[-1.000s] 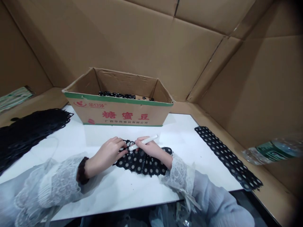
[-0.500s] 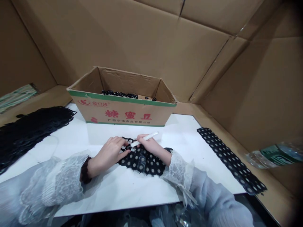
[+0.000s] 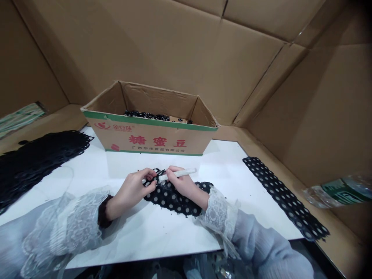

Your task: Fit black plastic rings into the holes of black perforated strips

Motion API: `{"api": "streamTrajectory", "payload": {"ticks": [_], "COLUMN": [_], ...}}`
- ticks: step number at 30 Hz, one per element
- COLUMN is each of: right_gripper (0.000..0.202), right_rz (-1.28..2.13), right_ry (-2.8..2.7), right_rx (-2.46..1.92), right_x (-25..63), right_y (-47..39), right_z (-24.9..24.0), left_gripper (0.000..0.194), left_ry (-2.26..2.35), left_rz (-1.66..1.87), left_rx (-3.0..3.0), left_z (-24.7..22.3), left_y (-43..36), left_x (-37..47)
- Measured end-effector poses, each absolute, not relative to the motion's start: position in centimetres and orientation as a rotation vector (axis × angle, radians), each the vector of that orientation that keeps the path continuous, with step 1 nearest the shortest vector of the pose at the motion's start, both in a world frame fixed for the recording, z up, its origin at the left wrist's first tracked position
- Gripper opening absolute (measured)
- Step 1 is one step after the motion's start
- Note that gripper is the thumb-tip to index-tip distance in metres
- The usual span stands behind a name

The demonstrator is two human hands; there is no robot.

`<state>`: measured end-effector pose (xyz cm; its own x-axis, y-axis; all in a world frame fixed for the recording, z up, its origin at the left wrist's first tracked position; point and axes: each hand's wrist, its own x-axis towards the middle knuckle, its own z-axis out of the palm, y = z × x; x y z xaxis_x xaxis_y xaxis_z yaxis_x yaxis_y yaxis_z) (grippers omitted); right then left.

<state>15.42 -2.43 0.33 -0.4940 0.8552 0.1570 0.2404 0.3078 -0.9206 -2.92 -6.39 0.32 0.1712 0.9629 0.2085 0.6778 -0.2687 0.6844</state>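
The left hand [image 3: 130,192] curls inward, pinching one dotted strip [image 3: 173,200] of two; the right hand [image 3: 184,185] slants across it, clasping one white stick [image 3: 186,172]. One box [image 3: 154,135] stands beyond.

Green-labelled bottle [image 3: 343,191] near cardboard wall [image 3: 322,116]

Dim corners — soft, wide-angle bend

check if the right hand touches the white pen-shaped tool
Touching: the head view shows the right hand with its fingers closed around the white pen-shaped tool.
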Motion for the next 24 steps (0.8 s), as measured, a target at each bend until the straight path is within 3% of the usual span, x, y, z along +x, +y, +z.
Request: {"api": "streamTrajectory", "payload": {"ticks": [9,17,24], "right_gripper": [0.028,0.028,0.034], "right_rz": [0.890,0.893,1.149], "right_ry": [-1.988,-1.938,-1.839], "right_rx": [-1.063,-1.052,-1.103], "right_x": [14.2,15.1,16.0], "right_y": [-3.4,-3.0,-2.0], "right_z": [0.0,-0.3,-0.2], "left_gripper": [0.016,0.018,0.031], "left_ry": [1.566,1.605,2.163], "left_rz": [0.866,0.833,1.432], "left_rx": [2.005,2.001,2.297], "left_z": [0.3,0.9,8.8], "left_y": [-6.5,-5.0,-1.1], "left_x": [-2.8,-3.8,-8.2]}}
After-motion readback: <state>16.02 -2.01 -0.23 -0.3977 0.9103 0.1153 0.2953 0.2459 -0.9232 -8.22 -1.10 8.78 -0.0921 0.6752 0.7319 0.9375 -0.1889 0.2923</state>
